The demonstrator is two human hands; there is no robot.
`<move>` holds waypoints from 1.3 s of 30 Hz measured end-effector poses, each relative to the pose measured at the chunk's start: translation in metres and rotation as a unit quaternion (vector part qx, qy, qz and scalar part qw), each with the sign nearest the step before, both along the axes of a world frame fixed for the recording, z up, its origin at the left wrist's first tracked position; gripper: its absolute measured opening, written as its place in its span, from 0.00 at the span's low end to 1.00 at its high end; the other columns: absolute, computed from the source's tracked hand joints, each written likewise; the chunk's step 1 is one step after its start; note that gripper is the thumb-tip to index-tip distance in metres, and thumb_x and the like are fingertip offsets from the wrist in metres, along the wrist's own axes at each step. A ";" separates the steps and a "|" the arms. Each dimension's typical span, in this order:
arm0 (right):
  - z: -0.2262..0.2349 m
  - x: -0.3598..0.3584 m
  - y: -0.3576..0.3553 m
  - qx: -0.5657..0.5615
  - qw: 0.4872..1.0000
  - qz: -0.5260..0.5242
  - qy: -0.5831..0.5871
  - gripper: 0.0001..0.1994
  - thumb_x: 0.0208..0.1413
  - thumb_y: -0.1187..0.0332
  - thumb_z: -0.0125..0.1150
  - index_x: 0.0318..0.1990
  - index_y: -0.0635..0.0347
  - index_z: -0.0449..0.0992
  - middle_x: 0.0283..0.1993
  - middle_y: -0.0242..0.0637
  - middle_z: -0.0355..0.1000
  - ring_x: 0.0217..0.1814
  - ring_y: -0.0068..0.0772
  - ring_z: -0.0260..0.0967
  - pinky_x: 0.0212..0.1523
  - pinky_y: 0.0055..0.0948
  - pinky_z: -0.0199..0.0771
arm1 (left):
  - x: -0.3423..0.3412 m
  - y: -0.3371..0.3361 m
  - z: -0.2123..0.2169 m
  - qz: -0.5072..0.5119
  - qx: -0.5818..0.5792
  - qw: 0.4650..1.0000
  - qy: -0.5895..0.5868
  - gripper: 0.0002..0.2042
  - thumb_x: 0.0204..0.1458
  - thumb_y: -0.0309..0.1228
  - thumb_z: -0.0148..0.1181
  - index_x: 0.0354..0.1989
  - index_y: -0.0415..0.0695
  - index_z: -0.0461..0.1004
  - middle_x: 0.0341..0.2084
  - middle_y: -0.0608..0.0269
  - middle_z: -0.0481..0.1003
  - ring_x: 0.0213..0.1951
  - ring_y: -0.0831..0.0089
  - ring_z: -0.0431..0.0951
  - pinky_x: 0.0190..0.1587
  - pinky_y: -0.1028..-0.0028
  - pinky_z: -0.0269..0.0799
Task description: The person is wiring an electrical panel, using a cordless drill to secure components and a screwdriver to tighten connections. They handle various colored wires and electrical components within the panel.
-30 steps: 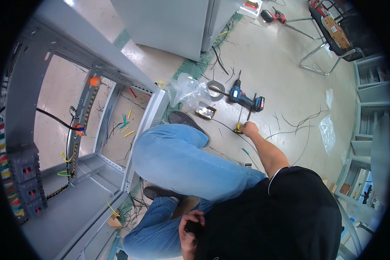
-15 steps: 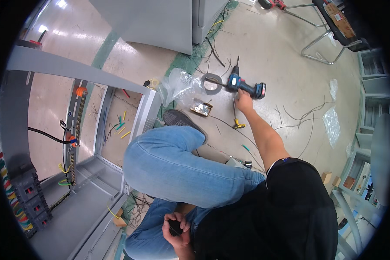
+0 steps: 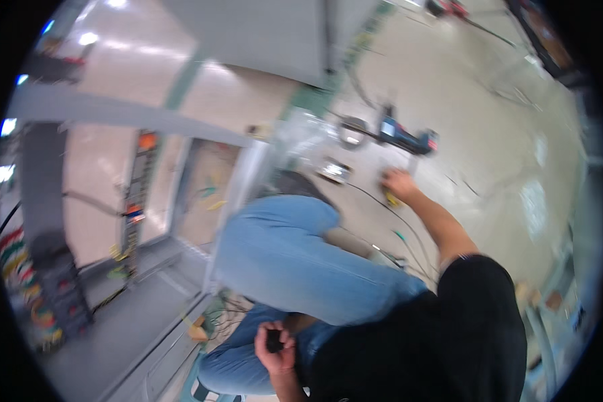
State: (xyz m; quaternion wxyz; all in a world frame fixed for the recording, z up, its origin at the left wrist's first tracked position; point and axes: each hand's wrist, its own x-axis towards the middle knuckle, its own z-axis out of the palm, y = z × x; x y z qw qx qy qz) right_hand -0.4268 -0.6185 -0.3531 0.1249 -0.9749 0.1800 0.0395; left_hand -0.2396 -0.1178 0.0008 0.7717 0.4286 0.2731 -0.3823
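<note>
My left hand (image 3: 275, 350) is closed around a small black object (image 3: 275, 340) in front of my lower leg; its kind I cannot make out. My right arm stretches out over the floor. My right hand (image 3: 399, 182) is at a yellow-handled hand tool (image 3: 391, 199), its fingers over the tool's upper part. Blur hides whether they are closed on it. Just beyond lies a blue and black cordless drill (image 3: 403, 137), bit pointing away. A roll of grey tape (image 3: 352, 132) and a small box of metal parts (image 3: 334, 171) are to its left.
An open grey cabinet frame (image 3: 238, 181) with wiring and black breakers (image 3: 60, 288) stands on the left. A grey panel (image 3: 268, 40) rises at the back. Clear plastic bags (image 3: 308, 137) and a black cable (image 3: 382, 208) lie on the floor. A folding chair (image 3: 543, 40) is far right.
My right hand has left the drill's grip and come nearer, to the yellow-handled tool. The view has shifted and blurred. My left hand still holds the black object.
</note>
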 end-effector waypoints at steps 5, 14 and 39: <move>-0.017 -0.038 0.007 -0.045 0.998 0.043 0.013 0.14 0.58 0.64 0.59 0.50 0.49 0.82 0.59 0.36 0.72 0.66 0.47 0.65 0.60 0.62 0.65 | 0.032 0.008 -0.002 -0.028 -0.020 0.999 0.012 0.04 0.62 0.32 0.58 0.37 0.46 0.73 0.38 0.56 0.75 0.32 0.69 0.69 0.31 0.71 0.64; 0.180 0.039 0.040 0.299 0.947 -0.107 -0.044 0.10 0.57 0.64 0.68 0.34 0.61 0.76 0.27 0.50 0.75 0.30 0.56 0.75 0.33 0.45 0.74 | 0.121 0.021 0.033 0.006 -0.009 0.981 -0.195 0.05 0.59 0.31 0.62 0.35 0.45 0.73 0.35 0.56 0.76 0.29 0.70 0.70 0.28 0.71 0.65; 0.764 0.484 0.302 0.453 0.607 0.251 -0.603 0.11 0.74 0.64 0.52 0.43 0.61 0.75 0.24 0.19 0.57 0.25 0.10 0.51 0.25 0.19 0.52 | 0.249 0.036 0.040 0.023 0.058 0.935 -0.348 0.07 0.57 0.32 0.65 0.36 0.45 0.74 0.26 0.68 0.73 0.22 0.79 0.70 0.23 0.75 0.66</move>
